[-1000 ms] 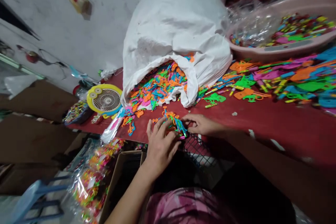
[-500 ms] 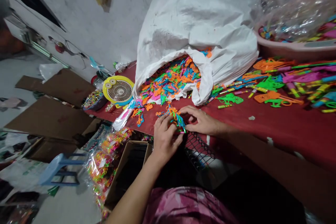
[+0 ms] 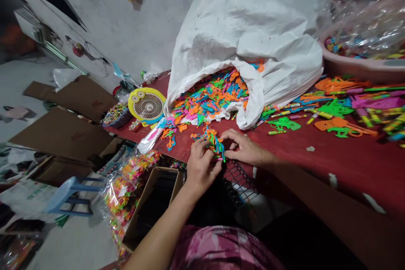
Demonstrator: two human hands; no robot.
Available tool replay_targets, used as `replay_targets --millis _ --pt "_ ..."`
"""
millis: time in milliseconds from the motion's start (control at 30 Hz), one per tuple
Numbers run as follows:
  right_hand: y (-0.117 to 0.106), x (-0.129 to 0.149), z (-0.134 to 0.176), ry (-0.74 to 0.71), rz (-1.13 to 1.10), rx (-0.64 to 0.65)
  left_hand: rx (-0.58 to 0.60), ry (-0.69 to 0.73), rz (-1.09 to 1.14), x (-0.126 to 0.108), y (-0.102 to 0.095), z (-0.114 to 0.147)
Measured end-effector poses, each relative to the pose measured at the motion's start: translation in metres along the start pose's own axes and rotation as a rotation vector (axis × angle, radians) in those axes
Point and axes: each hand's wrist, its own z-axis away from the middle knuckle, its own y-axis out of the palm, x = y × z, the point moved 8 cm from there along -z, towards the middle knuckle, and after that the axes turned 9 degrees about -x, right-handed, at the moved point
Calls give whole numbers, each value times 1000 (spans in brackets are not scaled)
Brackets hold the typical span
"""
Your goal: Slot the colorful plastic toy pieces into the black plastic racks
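Observation:
A small heap of orange, blue and green plastic toy pieces lies at the front edge of the red table, between my hands. My left hand is closed at the heap's near left side, fingers curled over the pieces. From the right, my right hand bends its fingers and thumb around the heap's other side. Which single pieces the fingertips hold is hidden. Just beneath my hands, a black wire rack juts out at the table edge. Behind the heap, a white sack lies with its mouth open, full of similar plastic pieces.
A yellow fan stands left of the sack on the red table. Racket-shaped toys and a pink basin are at the right. Below left are a cardboard box, bagged toys and a blue stool.
The view has shifted slightly, so the sack and table sit a little further right. Both hands stay at the heap, and the right fingers curl in slightly more.

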Motion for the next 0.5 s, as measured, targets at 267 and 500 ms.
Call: replay_targets --millis 267,500 --pt "5 -13 6 99 -83 -32 -7 -30 -89 -4 3 -2" --pt "0 -13 19 45 -20 -85 -100 -7 4 -2 -7 8"
